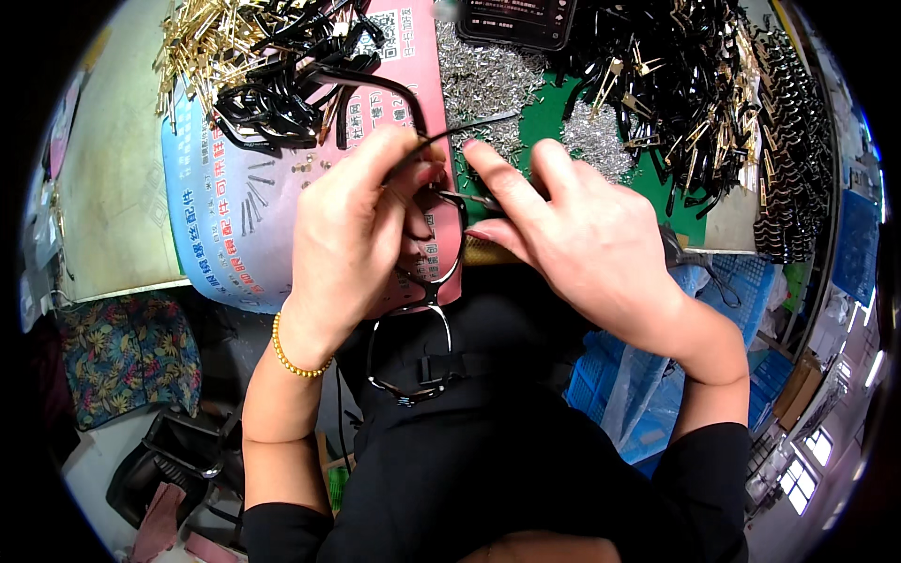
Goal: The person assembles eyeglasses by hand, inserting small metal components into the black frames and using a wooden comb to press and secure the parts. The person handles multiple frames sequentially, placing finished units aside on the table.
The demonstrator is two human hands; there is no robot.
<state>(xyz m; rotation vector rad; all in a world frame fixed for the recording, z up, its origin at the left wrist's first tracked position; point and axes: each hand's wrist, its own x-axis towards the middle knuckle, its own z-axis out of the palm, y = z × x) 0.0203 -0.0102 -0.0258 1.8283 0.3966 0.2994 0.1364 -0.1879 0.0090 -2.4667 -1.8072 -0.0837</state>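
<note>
1. Workbench (113, 225), pale-topped, is covered in part by a pink-and-blue printed sheet (202, 249) (L) & a green mat (693, 228) (R).
2. On it, 2 big heaps are spread: gold/black temples (211, 61) at L, more black/gold parts (690, 103) at R.
3. B/w them, small silver screws (488, 80) are strewn, w/ a dark phone (516, 26) set at the far edge.
4. Below bench, R: blue plastic crates (591, 375) are seen; L: a floral cushion (131, 361). Far R, bright windows (798, 483) are shown.
5. Black glasses frame (430, 307) is gripped by fingers of L hand (343, 211), fingers curled; it's hung near bench's front edge, 1 rim over the sheet, 1 over the lap.
6. By R hand (591, 230), a slim dark tool (481, 200) is pinched b/w thumb & index, tip next to frame; exact type can't be told.
</note>
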